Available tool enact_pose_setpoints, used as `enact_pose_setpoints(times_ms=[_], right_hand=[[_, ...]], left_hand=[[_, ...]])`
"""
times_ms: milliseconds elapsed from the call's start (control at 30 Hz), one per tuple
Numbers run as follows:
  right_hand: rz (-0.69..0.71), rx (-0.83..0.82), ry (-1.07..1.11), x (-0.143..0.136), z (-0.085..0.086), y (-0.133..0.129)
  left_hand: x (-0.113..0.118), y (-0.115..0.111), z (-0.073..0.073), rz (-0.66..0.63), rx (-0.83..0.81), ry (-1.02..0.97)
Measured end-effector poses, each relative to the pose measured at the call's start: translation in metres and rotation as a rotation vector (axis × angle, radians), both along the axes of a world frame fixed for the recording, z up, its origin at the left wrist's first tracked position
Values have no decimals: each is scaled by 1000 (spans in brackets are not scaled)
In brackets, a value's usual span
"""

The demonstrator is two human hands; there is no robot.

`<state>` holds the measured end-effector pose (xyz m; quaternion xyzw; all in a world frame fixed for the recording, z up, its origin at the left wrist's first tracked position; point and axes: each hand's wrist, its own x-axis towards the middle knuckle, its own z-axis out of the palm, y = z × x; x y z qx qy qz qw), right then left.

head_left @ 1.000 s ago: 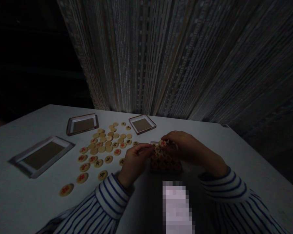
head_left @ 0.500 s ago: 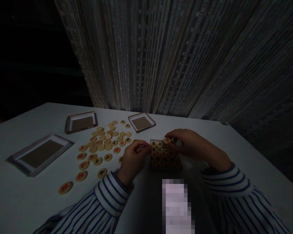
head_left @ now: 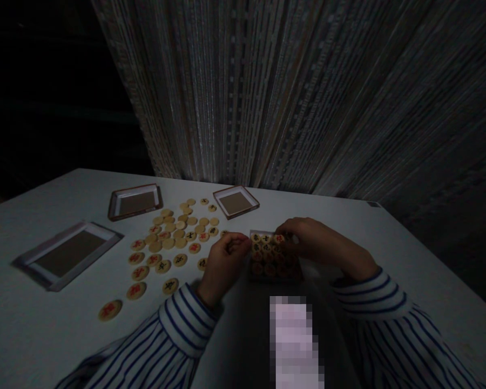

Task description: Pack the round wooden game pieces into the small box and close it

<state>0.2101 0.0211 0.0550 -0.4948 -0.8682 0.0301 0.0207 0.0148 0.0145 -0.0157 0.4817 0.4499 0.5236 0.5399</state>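
Note:
A small box (head_left: 276, 279) holds rows of round Chinese chess pieces (head_left: 269, 268), some marked in red and some in black. At its far right corner, my right hand (head_left: 322, 243) has its fingertips closed on a red-marked chess piece (head_left: 279, 238), level with the far row. My left hand (head_left: 225, 266) is closed, with thumb and forefinger pinched at the box's left edge. Shadow and the right hand hide part of the box's right side.
Many loose chess pieces (head_left: 180, 259) are spread to the left, some face up and some plain side up. Beyond them stand shallow trays or lids: one far left (head_left: 135, 188), one near left (head_left: 101, 232), one at the back (head_left: 251, 206). A striped curtain (head_left: 243, 97) hangs behind the white table (head_left: 56, 335).
My right hand has lowered the red-marked piece from above the box into line with its far row. The left hand keeps its place at the box's edge.

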Motion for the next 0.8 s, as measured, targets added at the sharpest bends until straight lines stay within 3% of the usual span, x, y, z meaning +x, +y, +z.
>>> enact_pose_setpoints(times_ms=[800], right_hand=[[23, -123, -66, 2, -7, 5]], left_hand=[[0, 0, -3, -18, -12, 33]])
